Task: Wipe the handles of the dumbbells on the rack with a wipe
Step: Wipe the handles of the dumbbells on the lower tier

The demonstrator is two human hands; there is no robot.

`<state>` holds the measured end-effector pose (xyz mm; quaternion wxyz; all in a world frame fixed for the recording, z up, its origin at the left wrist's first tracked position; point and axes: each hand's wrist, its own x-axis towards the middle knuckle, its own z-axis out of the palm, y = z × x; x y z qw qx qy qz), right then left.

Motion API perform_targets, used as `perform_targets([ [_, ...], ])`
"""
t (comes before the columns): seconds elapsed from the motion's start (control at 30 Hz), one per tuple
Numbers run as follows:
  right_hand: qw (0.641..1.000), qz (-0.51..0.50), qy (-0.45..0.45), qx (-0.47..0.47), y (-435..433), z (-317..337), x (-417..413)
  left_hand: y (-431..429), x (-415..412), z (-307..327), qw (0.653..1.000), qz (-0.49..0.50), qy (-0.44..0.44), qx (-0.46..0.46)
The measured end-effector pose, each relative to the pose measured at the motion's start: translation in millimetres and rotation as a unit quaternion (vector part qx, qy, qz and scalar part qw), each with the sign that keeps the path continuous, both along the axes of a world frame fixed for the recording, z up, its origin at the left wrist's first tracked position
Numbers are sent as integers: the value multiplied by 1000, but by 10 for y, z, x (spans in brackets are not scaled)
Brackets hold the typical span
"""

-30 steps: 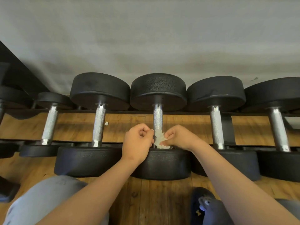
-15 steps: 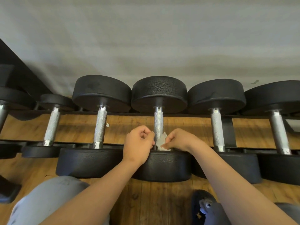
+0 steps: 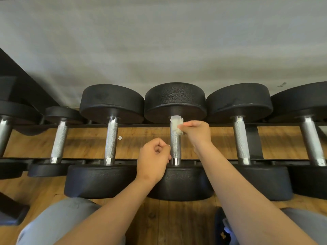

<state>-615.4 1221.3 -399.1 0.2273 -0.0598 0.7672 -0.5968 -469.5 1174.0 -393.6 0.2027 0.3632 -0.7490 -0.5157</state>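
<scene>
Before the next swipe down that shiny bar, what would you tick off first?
1. Wipe pinched in the right hand: ok.
2. Wipe pressed on the middle handle, at its far end: ok.
3. Wipe wrapped all the way round: cannot tell, the underside is hidden.
4. Left hand out of the wipe's path: not ok, it is curled close beside the handle's near part.
5. Dumbbell seated on the rack, in line with its neighbours: ok.
</scene>
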Motion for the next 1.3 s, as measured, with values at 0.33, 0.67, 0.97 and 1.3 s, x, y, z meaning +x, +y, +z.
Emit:
perform_targets([
  [0.33, 999, 35, 20, 30, -37, -22, -67, -27, -8, -9, 1000, 3, -11, 3],
  [0.67, 970, 207, 78, 103, 694, 220, 282, -40, -30, -2, 1000, 13, -17, 6],
  [0.97, 966, 158, 197, 64, 1779, 718, 15, -28, -31, 1, 999, 20, -30, -19],
  [1.3, 987, -12, 158, 18, 2509, 722, -180, 902, -109, 265, 962, -190, 52, -189],
])
